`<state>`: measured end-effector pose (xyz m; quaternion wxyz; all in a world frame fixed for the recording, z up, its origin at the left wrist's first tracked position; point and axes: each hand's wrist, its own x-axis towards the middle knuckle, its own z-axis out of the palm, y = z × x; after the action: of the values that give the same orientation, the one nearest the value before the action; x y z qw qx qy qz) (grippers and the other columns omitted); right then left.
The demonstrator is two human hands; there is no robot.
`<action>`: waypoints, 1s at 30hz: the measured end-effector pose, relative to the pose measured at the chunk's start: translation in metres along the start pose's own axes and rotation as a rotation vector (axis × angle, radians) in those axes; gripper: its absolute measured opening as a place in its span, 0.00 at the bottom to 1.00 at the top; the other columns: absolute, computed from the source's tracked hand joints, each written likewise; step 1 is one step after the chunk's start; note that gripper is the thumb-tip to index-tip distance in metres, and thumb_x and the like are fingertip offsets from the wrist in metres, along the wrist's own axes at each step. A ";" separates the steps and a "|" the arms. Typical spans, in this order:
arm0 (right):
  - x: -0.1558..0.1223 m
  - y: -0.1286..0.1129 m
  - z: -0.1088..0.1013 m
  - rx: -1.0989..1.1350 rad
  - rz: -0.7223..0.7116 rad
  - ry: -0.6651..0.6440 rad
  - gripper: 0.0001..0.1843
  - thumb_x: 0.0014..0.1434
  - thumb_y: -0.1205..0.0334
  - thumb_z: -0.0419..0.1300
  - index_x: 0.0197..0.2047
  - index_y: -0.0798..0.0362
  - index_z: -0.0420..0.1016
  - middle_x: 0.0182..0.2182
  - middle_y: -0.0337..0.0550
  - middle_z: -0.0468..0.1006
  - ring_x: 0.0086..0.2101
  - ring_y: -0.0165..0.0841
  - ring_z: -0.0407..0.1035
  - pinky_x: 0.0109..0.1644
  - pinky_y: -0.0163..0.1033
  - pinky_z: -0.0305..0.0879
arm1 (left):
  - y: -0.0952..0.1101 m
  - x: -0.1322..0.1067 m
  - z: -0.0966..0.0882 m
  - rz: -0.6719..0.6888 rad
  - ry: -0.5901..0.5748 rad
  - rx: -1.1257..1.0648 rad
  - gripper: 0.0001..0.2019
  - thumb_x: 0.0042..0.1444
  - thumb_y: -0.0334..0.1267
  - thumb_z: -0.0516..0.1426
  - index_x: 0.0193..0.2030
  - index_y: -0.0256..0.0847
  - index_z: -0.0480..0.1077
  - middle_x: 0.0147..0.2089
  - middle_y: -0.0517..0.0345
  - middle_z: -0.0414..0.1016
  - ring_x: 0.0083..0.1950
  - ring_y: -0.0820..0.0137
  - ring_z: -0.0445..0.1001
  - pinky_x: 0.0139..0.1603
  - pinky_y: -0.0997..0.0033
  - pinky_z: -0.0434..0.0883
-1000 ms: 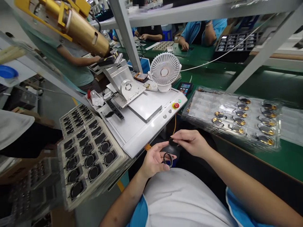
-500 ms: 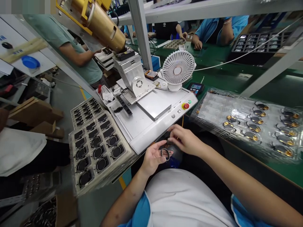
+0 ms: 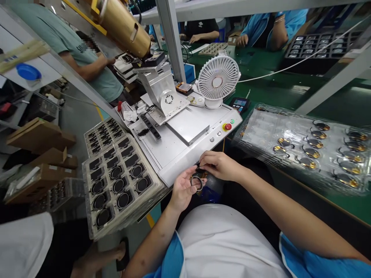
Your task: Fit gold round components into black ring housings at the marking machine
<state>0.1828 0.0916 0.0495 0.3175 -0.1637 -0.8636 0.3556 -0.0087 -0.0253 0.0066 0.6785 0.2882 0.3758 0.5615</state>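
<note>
My left hand (image 3: 183, 189) is cupped, palm up, just below the front edge of the white machine base (image 3: 179, 154), and its fingers hold a small black ring-shaped part (image 3: 196, 182). My right hand (image 3: 218, 165) is right above it, fingers pinched on a small dark piece (image 3: 199, 168) that touches the ring's top. A grey tray (image 3: 121, 181) of round black parts in pockets lies to the left of my hands. A clear blister tray (image 3: 304, 144) with gold-coloured round parts lies to the right on the green table.
On the machine base stand a silver fixture (image 3: 162, 96), a white desk fan (image 3: 218, 79), and a red stop button (image 3: 228, 126). A gold cylinder (image 3: 124, 25) hangs above. Cardboard boxes (image 3: 40, 141) sit at left. Other people work across the table and at left.
Both hands have risen and moved closer to the machine's front edge. My right hand has come down onto the ring in my left. The view has shifted slightly.
</note>
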 end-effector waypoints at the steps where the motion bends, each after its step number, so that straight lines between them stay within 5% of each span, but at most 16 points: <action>1: -0.001 -0.001 0.002 0.006 -0.004 -0.008 0.09 0.70 0.67 0.55 0.39 0.53 0.74 0.40 0.50 0.76 0.36 0.35 0.74 0.40 0.39 0.72 | -0.001 0.001 0.000 -0.005 -0.003 -0.002 0.41 0.38 0.48 0.78 0.60 0.40 0.73 0.52 0.47 0.80 0.49 0.53 0.84 0.57 0.51 0.76; 6: 0.006 0.001 -0.005 0.018 0.040 0.049 0.06 0.70 0.63 0.55 0.38 0.51 0.69 0.42 0.50 0.77 0.39 0.36 0.73 0.43 0.40 0.71 | 0.004 0.005 0.001 -0.006 0.008 -0.019 0.40 0.39 0.49 0.77 0.59 0.36 0.74 0.43 0.49 0.83 0.49 0.56 0.84 0.57 0.56 0.75; 12: 0.060 0.040 -0.042 0.059 0.641 0.562 0.06 0.66 0.63 0.58 0.37 0.50 0.65 0.24 0.36 0.74 0.21 0.30 0.66 0.29 0.35 0.63 | 0.007 0.001 0.002 0.008 0.018 0.002 0.42 0.39 0.49 0.77 0.62 0.36 0.73 0.44 0.48 0.84 0.51 0.54 0.83 0.58 0.56 0.75; 16: 0.083 0.063 -0.058 0.045 0.882 0.567 0.10 0.60 0.65 0.65 0.34 0.50 0.66 0.23 0.35 0.74 0.19 0.31 0.67 0.28 0.36 0.63 | 0.003 -0.008 -0.001 0.011 0.001 0.031 0.45 0.40 0.50 0.77 0.64 0.37 0.71 0.44 0.46 0.85 0.53 0.52 0.83 0.59 0.54 0.75; 19: 0.076 0.064 -0.058 0.119 0.940 0.608 0.14 0.60 0.61 0.68 0.40 0.50 0.65 0.20 0.32 0.72 0.16 0.32 0.66 0.23 0.37 0.62 | 0.003 -0.016 -0.006 0.045 0.008 0.065 0.44 0.41 0.50 0.76 0.65 0.38 0.71 0.44 0.46 0.84 0.52 0.53 0.83 0.59 0.53 0.75; 22: 0.049 0.048 -0.042 0.134 0.867 0.668 0.17 0.58 0.54 0.71 0.39 0.50 0.66 0.19 0.31 0.70 0.15 0.30 0.63 0.21 0.35 0.58 | 0.002 -0.024 -0.009 0.120 0.024 0.160 0.43 0.43 0.46 0.76 0.66 0.40 0.71 0.54 0.42 0.81 0.52 0.52 0.83 0.58 0.51 0.77; 24: 0.025 0.029 -0.021 0.221 0.805 0.590 0.19 0.57 0.48 0.71 0.34 0.51 0.68 0.19 0.34 0.72 0.16 0.28 0.63 0.20 0.34 0.57 | 0.000 -0.028 -0.009 0.191 0.041 0.295 0.44 0.44 0.40 0.76 0.68 0.44 0.68 0.67 0.37 0.71 0.54 0.51 0.83 0.58 0.51 0.78; 27: -0.007 -0.001 0.018 0.527 0.751 0.377 0.22 0.55 0.41 0.71 0.33 0.53 0.76 0.27 0.43 0.80 0.24 0.33 0.73 0.24 0.36 0.68 | -0.006 -0.028 -0.003 0.295 0.024 0.582 0.47 0.45 0.33 0.75 0.72 0.49 0.64 0.78 0.36 0.52 0.54 0.51 0.83 0.60 0.49 0.78; 30: -0.023 -0.020 0.047 0.784 0.739 0.386 0.24 0.53 0.41 0.72 0.43 0.53 0.81 0.36 0.46 0.84 0.34 0.38 0.79 0.34 0.40 0.77 | -0.012 -0.022 0.006 0.330 -0.057 0.801 0.46 0.46 0.33 0.73 0.73 0.47 0.63 0.78 0.37 0.55 0.60 0.45 0.79 0.64 0.47 0.75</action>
<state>0.1672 0.0417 0.0286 0.3612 -0.3866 -0.4789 0.7005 0.0005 -0.0489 0.0045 0.4241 0.6005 0.4941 0.4642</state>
